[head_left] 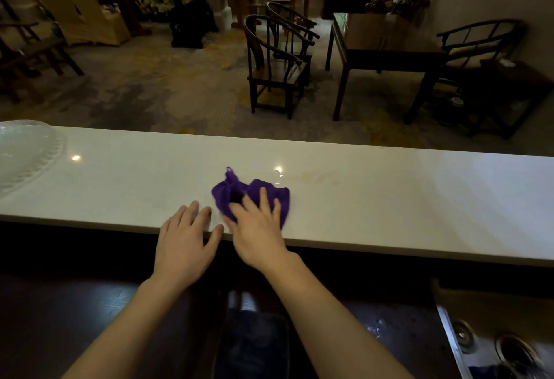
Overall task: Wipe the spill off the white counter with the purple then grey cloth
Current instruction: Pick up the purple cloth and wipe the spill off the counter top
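Note:
A crumpled purple cloth [239, 193] lies on the white counter [419, 198] near its front edge. My right hand [257, 228] rests on the cloth with fingers spread, pressing it down. My left hand [186, 237] lies flat on the counter's front edge just left of the cloth, fingers apart and holding nothing. A faint yellowish spill [317, 178] marks the counter to the right of and behind the cloth, with a small wet glint [278, 172] beside it. No grey cloth is in view.
A clear glass platter [24, 154] sits at the counter's far left. Below the counter at lower right is a steel sink [494, 345] with drains. Beyond the counter stand dark wooden chairs [275, 70] and a table [383, 43].

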`<state>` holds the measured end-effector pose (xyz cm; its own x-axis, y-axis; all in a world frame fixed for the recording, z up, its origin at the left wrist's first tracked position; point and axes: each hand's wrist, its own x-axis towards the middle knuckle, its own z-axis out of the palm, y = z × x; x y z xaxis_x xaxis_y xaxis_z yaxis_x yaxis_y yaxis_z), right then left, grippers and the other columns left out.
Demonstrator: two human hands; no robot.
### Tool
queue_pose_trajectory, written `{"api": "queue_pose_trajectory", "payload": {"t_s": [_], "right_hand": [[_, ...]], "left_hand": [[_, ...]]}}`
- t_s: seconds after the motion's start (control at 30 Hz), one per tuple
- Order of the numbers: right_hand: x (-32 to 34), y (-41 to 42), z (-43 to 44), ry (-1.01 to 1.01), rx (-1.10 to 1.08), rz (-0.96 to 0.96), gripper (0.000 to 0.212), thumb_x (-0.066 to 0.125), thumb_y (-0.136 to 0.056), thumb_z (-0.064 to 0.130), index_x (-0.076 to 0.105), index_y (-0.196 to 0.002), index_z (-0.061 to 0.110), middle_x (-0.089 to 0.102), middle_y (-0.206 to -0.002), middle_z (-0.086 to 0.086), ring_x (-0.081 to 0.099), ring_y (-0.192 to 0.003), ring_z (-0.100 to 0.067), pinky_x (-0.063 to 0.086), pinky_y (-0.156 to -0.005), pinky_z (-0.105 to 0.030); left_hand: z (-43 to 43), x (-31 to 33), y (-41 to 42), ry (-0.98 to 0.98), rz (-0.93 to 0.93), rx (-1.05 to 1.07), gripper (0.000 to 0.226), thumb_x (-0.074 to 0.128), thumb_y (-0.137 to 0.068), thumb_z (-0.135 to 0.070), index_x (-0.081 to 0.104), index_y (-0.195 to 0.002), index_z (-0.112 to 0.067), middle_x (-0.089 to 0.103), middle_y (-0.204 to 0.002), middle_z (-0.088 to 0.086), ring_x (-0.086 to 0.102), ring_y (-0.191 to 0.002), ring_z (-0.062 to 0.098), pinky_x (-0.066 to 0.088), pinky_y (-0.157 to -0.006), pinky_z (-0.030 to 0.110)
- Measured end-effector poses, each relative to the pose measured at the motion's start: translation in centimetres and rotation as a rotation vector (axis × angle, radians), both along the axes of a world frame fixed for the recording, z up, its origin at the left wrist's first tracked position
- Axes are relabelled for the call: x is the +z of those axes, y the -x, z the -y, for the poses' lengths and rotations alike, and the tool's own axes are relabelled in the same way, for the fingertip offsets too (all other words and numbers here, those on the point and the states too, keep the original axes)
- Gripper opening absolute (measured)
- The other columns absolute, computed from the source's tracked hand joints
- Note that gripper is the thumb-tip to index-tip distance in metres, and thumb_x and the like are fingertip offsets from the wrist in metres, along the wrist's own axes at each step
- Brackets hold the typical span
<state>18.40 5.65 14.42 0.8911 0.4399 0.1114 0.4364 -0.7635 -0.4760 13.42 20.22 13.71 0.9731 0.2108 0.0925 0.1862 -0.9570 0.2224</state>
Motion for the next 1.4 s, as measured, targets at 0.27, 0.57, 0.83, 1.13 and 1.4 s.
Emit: {"api": "queue_pose_trajectory", "payload": {"t_s": [0.27,0.57,0.83,1.13,1.4], "right_hand": [[-0.9,-0.6,2.0,0.160,0.158,0.131,0.046,0.059,-0.097,0.016,0.050,-0.141,0.026,0.032,-0.164,-0.003,0.008,-0.156,-0.033,0.000,-0.125,-0.057],[-1.3,-4.3,12.3,0.204,-0.152,0.095,0.044,0.049,-0.101,0.022,0.046,-0.144,0.033,0.031,-0.165,0.003,0.013,-0.156,-0.027,0.008,-0.124,-0.051],[-0.2,-7.6,19.0,0.176,-0.538,-0.031,0.041,0.035,-0.108,0.033,0.046,-0.147,0.027,0.030,-0.166,-0.005,0.013,-0.156,-0.032,0.007,-0.124,-0.058],[-0.2,-10.5,13.3,0.108,-0.557,-0.038,0.037,0.038,-0.108,0.031,0.050,-0.143,0.025,0.035,-0.163,-0.007,0.012,-0.155,-0.038,0.004,-0.123,-0.059],[-0.8,-10.6,4.8,0.049,-0.296,-0.028,0.035,0.038,-0.106,0.034,0.053,-0.138,0.029,0.038,-0.162,-0.004,0.011,-0.154,-0.040,0.002,-0.121,-0.060]], "left_hand": [[0.0,0.1,0.0,-0.015,0.037,-0.025,0.057,0.037,-0.091,-0.050,0.054,-0.133,-0.016,0.054,-0.143,0.010,0.047,-0.133,0.032,0.039,-0.107,0.048],[-0.4,-0.5,0.1,0.012,0.030,-0.012,0.056,0.044,-0.096,-0.051,0.050,-0.141,-0.019,0.042,-0.155,0.010,0.034,-0.145,0.030,0.029,-0.116,0.048],[-0.9,-0.5,0.0,0.018,0.018,-0.017,0.064,0.043,-0.092,-0.061,0.049,-0.142,-0.021,0.040,-0.156,0.008,0.032,-0.146,0.028,0.030,-0.116,0.046],[-0.9,-0.5,-0.2,0.001,0.015,-0.027,0.069,0.036,-0.090,-0.064,0.050,-0.142,-0.020,0.041,-0.156,0.008,0.034,-0.146,0.029,0.033,-0.115,0.047],[-0.8,-0.7,-0.1,-0.005,0.007,-0.024,0.069,0.034,-0.093,-0.066,0.048,-0.143,-0.021,0.039,-0.157,0.007,0.032,-0.147,0.029,0.031,-0.116,0.046]]}}
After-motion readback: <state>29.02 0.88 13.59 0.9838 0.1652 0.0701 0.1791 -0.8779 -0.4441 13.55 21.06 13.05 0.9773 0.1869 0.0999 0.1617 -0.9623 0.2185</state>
